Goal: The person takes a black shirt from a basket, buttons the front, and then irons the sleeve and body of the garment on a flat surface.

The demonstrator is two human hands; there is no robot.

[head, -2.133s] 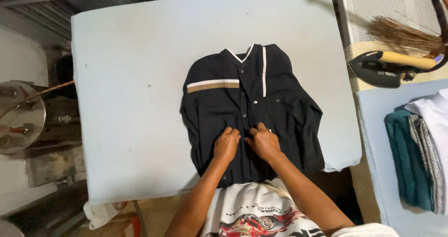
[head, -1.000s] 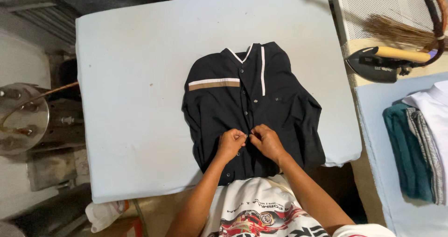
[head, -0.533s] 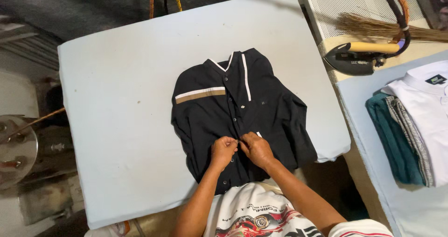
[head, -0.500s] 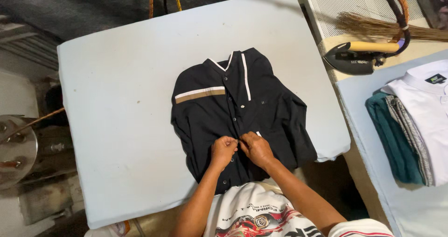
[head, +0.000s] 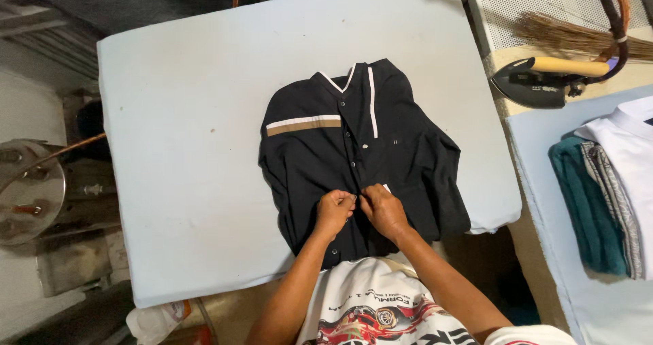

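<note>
Both the left hand (head: 333,211) and right hand (head: 383,209) pinch the placket of the black shirt (head: 354,158) lying flat on the bench (head: 177,182), seemingly at a button; keeping both edges aligned and taut helps.

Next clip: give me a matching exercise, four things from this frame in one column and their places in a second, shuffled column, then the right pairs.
Things:
1. black shirt
2. iron
3. folded clothes
4. both hands: left hand, right hand

Places:
A. stacked on the side table at the right edge
B. on the shirt's button line, near its lower part
C. spread on the pale blue board
D. upper right, beside a broom

Pairs: 1-C, 2-D, 3-A, 4-B
</note>
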